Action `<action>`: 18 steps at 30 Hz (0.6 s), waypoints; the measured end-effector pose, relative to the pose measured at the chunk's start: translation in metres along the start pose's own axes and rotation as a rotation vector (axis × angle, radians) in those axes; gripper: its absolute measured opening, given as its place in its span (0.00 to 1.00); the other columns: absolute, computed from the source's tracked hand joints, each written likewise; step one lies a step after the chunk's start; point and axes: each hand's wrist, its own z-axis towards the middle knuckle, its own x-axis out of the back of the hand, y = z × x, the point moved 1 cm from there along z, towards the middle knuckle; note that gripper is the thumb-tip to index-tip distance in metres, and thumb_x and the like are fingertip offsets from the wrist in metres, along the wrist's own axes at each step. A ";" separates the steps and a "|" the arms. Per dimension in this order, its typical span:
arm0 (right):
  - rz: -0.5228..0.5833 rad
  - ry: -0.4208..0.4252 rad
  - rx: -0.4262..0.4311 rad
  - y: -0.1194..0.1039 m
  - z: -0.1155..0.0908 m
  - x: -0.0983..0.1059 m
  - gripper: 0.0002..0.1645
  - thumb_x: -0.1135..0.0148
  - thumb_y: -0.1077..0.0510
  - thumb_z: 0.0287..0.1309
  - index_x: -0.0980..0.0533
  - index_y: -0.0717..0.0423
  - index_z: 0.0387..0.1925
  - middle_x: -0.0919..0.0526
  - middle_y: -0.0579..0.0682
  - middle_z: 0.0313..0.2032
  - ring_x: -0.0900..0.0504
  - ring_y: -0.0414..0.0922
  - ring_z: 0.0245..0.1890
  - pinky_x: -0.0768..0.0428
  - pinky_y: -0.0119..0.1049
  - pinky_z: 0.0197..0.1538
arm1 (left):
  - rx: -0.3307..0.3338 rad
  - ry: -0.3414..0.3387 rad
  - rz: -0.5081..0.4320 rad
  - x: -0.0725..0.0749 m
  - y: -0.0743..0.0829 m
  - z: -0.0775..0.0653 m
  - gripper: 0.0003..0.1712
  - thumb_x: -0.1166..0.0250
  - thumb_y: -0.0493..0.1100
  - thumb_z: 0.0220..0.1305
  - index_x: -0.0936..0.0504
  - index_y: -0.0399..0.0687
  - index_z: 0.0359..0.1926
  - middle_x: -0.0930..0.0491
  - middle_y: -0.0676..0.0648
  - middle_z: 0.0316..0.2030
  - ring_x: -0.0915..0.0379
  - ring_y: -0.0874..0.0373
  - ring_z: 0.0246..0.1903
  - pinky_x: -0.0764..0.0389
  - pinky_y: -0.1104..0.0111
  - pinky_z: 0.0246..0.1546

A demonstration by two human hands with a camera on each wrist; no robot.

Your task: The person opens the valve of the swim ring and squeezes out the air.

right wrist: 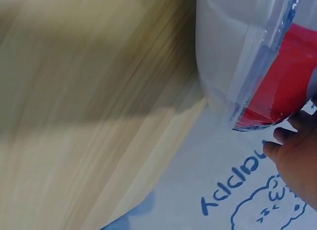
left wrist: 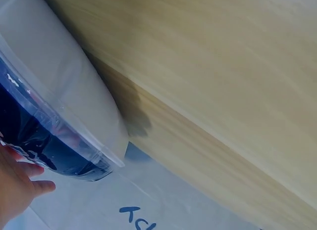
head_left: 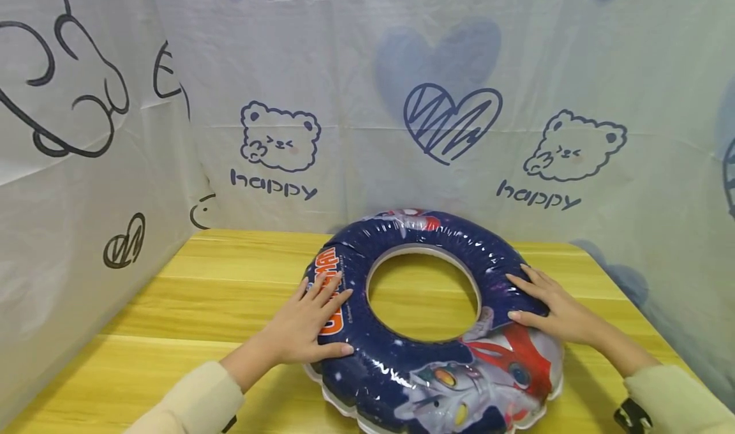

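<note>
- Head view: left hand fingers spread and fairly straight, laid on the ring's left side over orange lettering; thumb apart, nearer the wearer.
- Right hand fingers slightly spread on the ring's right side, thumb apart, just above the red-and-silver figure print.
- Inflatable swim ring, dark blue, shiny, between both hands at the table's middle; wood shows through its hole. Cannot tell if it lies fully flat.
- Wrist views: ring's white underside and clear seam visible; hands only partly in frame.
- Cream sleeves on both arms, black band at right cuff.
- Yellow wood-grain table under the ring.
- Pale curtain behind: bear drawings, "happy" text, scribbled heart.
</note>
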 end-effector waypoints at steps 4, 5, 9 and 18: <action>0.026 0.006 -0.029 0.005 -0.002 0.001 0.47 0.39 0.44 0.55 0.46 0.59 0.69 0.52 0.73 0.68 0.53 0.74 0.65 0.48 0.74 0.55 | -0.024 -0.001 0.007 0.000 0.005 0.002 0.52 0.50 0.75 0.54 0.44 0.47 0.70 0.53 0.38 0.72 0.60 0.37 0.70 0.54 0.41 0.66; 0.034 0.014 -0.036 0.006 -0.003 0.001 0.48 0.40 0.44 0.55 0.48 0.62 0.69 0.53 0.73 0.68 0.53 0.74 0.65 0.49 0.73 0.56 | -0.029 0.001 0.009 0.000 0.006 0.003 0.52 0.51 0.75 0.54 0.44 0.47 0.70 0.53 0.38 0.72 0.60 0.38 0.71 0.54 0.41 0.66; 0.089 0.061 -0.092 0.009 -0.007 -0.001 0.51 0.46 0.45 0.61 0.57 0.72 0.69 0.56 0.77 0.67 0.56 0.74 0.66 0.51 0.70 0.60 | -0.036 0.004 0.009 -0.003 0.006 0.004 0.52 0.50 0.75 0.54 0.45 0.47 0.70 0.54 0.38 0.72 0.61 0.39 0.71 0.54 0.41 0.66; 0.283 -0.010 -0.460 0.015 -0.020 -0.011 0.51 0.68 0.34 0.66 0.71 0.67 0.69 0.65 0.75 0.67 0.61 0.74 0.65 0.54 0.68 0.62 | -0.026 0.002 -0.017 -0.006 0.006 0.003 0.52 0.50 0.74 0.55 0.45 0.48 0.71 0.54 0.39 0.72 0.62 0.39 0.71 0.55 0.42 0.67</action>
